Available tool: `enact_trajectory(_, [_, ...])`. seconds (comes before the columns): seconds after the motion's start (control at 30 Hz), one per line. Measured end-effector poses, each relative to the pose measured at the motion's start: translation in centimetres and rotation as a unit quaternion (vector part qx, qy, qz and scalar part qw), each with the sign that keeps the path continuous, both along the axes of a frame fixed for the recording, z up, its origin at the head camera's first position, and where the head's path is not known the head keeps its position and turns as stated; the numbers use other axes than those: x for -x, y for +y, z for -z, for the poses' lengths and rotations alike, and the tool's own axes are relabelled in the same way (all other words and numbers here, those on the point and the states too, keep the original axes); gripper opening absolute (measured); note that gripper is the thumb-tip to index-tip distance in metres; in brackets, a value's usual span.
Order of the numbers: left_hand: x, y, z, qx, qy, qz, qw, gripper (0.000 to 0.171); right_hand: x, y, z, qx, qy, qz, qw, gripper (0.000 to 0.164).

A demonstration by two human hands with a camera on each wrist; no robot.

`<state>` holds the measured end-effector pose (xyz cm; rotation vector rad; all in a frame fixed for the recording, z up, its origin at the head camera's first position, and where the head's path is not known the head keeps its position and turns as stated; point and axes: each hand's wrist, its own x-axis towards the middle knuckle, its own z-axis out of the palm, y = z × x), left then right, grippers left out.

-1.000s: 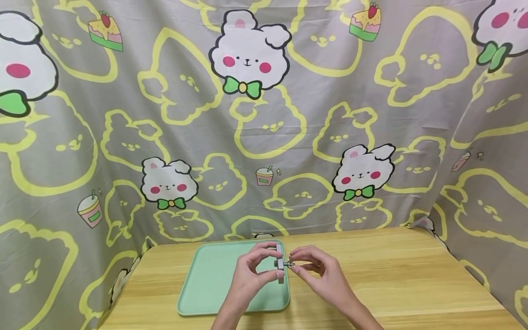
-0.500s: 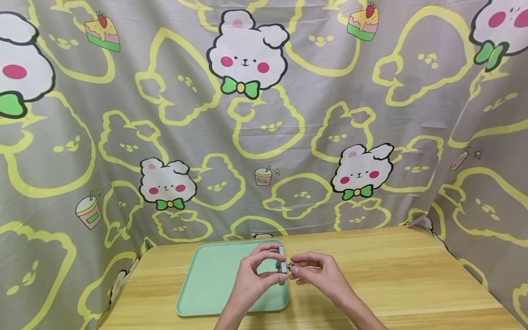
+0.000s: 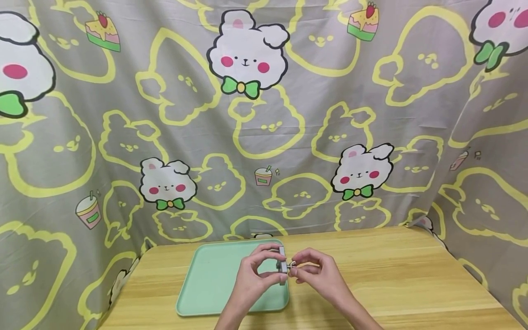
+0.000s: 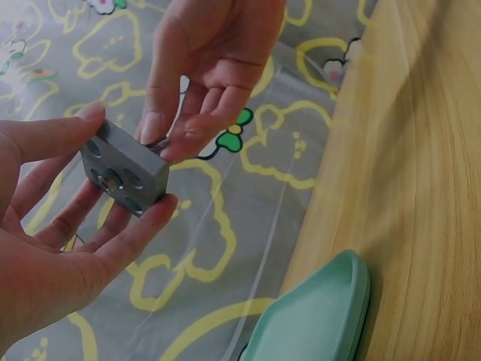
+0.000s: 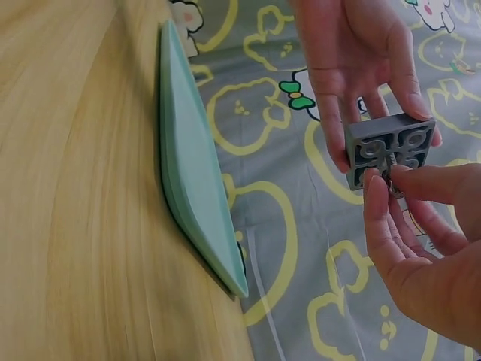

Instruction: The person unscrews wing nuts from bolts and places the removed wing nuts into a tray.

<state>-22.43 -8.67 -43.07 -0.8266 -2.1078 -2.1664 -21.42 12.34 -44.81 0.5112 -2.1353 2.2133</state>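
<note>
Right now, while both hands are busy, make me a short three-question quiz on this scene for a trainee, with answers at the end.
1. Which hand grips the grey block with round holes by its edges?

2. True or false: the rectangular mint-green tray lies on the light wooden table.

3. What do the fingertips of the right hand pinch?
A) the tray's rim
B) a small metal shaft at the block's ribbed face
C) the grey curtain with yellow outlines

Key: 1. the left hand; 2. true; 3. B.
</note>
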Motion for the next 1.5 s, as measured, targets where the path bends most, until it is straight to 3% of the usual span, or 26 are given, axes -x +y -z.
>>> enact_trajectory(0.23, [0.1,-0.2,-0.1,-0.009,-0.011,0.004,0.9999,0.032,0.0,-0.4,0.2,-0.031,0.067,0.040,0.996,0.013])
enact_trajectory(0.4, [0.3,-0.5,-0.1,-0.013,-0.013,0.000,0.9998,0.033,-0.2,-0.7,0.5,-0.055,0.181,0.072,0.979,0.012])
enact_trajectory(0.5, [0.3,-0.7,-0.1,-0.011,-0.015,-0.008,0.9998,0.032,0.0,-0.9,0.8,-0.070,0.285,0.083,0.952,0.024])
enact_trajectory(0.6, [0.3,-0.9,-0.2,-0.018,-0.028,-0.007,0.9994,0.032,0.4,-0.9,1.3,-0.104,0.397,0.106,0.906,0.034])
enact_trajectory(0.7, [0.4,-1.0,-0.3,-0.022,-0.038,-0.004,0.9990,0.032,0.9,-0.9,1.7,-0.135,0.479,0.128,0.858,0.024])
enact_trajectory(0.77, [0.4,-1.0,-0.3,-0.024,-0.039,-0.002,0.9989,0.032,1.1,-0.9,1.9,-0.142,0.504,0.128,0.842,0.011])
enact_trajectory(0.83, [0.4,-1.1,-0.3,-0.025,-0.039,-0.001,0.9989,0.033,1.2,-0.9,1.9,-0.146,0.513,0.127,0.836,0.005])
enact_trajectory(0.9, [0.4,-1.1,-0.3,-0.027,-0.040,0.001,0.9988,0.033,1.1,-1.0,1.7,-0.145,0.506,0.125,0.841,0.012])
enact_trajectory(1.0, [0.4,-1.2,-0.2,-0.027,-0.041,0.002,0.9988,0.034,0.8,-1.0,1.4,-0.135,0.473,0.119,0.863,0.032])
enact_trajectory(1.17, [0.4,-1.2,-0.2,-0.023,-0.031,-0.006,0.9992,0.033,0.2,-0.9,0.9,-0.074,0.328,0.074,0.939,0.033])
enact_trajectory(1.27, [0.3,-1.0,-0.2,-0.018,-0.019,-0.011,0.9996,0.033,0.0,-0.8,0.7,-0.043,0.212,0.062,0.974,0.032])
enact_trajectory(1.37, [0.2,-0.8,-0.2,-0.019,-0.017,-0.008,0.9996,0.033,-0.1,-0.6,0.3,-0.030,0.117,0.055,0.991,0.034])
enact_trajectory(1.5, [0.1,-0.6,-0.3,-0.027,-0.027,0.000,0.9993,0.033,-0.1,-0.3,-0.1,-0.020,0.026,0.033,0.999,0.036])
